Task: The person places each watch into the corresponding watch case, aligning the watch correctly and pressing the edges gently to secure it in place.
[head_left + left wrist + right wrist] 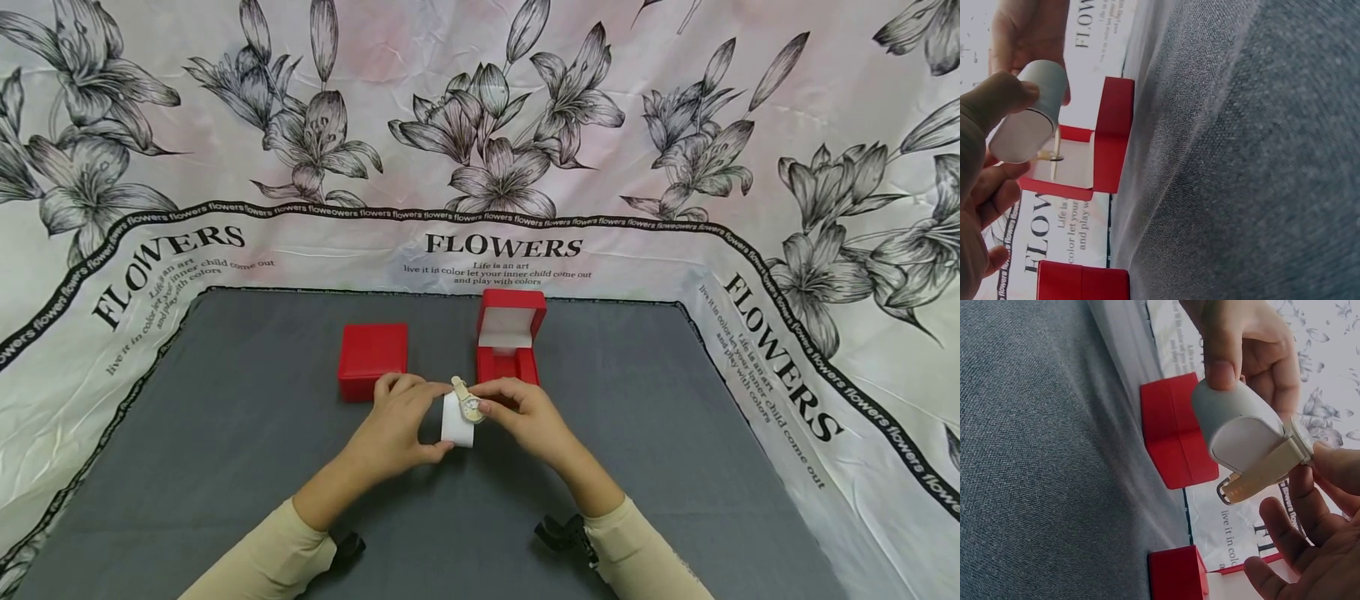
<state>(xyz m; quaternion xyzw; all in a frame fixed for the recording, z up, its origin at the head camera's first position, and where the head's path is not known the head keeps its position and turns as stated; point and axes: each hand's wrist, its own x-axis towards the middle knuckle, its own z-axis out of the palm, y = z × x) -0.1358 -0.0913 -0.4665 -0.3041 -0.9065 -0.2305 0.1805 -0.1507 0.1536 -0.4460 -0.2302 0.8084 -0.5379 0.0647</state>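
Note:
My left hand (401,421) pinches a white watch cushion (456,427) between thumb and fingers, above the grey cloth. A wristwatch (470,407) with a cream strap is held by my right hand (531,417), thumb and finger on its case. In the right wrist view the strap (1263,474) hangs beside the flat end of the cushion (1244,445), its buckle end loose; it is not wrapped around. Behind the hands stands an open red watch box (512,321) with a pale lining in its lid. Left of it sits a closed red box (372,358).
A grey cloth (247,417) covers the work surface. Its pale border (337,267) carries printed words, with a floral pattern (502,125) beyond. A black strap piece (566,533) shows at the right sleeve.

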